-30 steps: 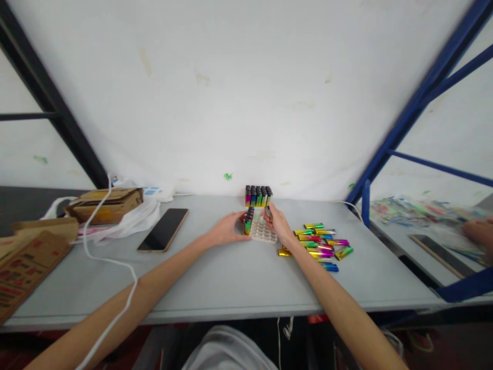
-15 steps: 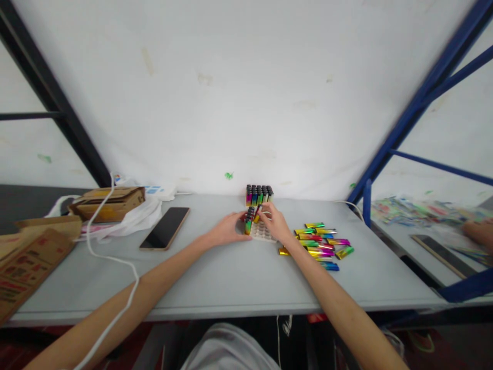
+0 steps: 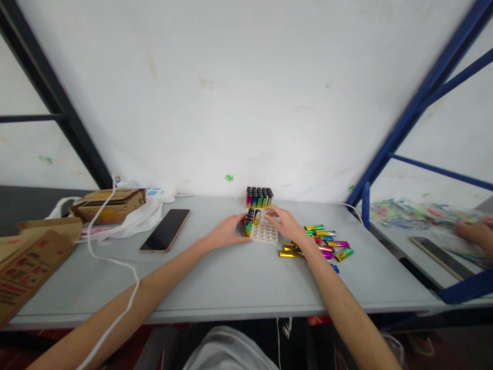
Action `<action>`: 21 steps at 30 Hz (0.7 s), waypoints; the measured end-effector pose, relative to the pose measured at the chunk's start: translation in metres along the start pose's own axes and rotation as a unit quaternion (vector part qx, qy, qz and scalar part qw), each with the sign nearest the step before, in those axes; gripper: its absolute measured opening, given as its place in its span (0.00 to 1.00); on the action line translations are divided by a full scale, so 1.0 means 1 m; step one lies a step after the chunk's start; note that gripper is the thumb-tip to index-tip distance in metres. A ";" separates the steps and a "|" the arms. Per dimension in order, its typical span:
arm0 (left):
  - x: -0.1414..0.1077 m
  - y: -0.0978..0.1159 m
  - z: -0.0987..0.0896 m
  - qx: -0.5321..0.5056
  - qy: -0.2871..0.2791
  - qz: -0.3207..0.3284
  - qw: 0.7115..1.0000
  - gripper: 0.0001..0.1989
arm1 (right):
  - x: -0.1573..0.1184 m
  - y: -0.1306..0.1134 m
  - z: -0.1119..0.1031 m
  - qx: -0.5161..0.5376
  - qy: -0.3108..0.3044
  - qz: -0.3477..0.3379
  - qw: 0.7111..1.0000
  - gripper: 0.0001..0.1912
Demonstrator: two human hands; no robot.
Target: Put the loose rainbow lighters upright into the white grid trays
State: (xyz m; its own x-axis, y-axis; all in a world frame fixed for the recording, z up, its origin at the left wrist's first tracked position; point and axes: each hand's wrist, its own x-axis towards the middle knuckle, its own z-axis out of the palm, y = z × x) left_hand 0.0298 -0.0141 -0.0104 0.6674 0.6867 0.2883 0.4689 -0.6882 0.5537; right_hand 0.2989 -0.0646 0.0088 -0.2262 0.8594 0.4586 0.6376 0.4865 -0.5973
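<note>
The left hand (image 3: 228,232) clamps the tray (image 3: 266,236) at nine o'clock, likely steadying it; right hand's (image 3: 285,223) grip is apart, loose lighters (image 3: 337,244) handy at four.

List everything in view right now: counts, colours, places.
tray: one, off-white, between hands
racked lighters: several, multicoloured, tray's left side
lighter block: one, multicoloured, near wall
loose lighters: about a dozen, metallic multicolour, right of tray
phone: one, black, left
flat device: one, dark, far right
cartons: two, brown, left
bag: one, white, left
cables: several, white, longest at left
table: one, grey, under tray
wall: one, white, behind
frames: two, black left, blue right
pile: one, mixed colours, blurred, far right
co-worker's hand: one, bare, far right
clothing: grey, bottom centre
left hand: one, bare, at tray's left end
right hand: one, bare, over tray
</note>
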 end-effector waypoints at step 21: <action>0.000 -0.002 -0.014 0.026 -0.018 -0.014 0.999 0.45 | -0.054 0.078 -0.132 -0.223 -0.205 0.194 0.933 0.14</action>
State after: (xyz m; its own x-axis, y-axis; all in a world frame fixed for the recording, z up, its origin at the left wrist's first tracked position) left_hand 0.0205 -0.0097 -0.0009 0.6731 0.6978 0.2449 0.5163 -0.6805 0.5199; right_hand 0.4587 -0.0939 0.0243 -0.1191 0.9897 -0.0792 0.9525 0.0914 -0.2905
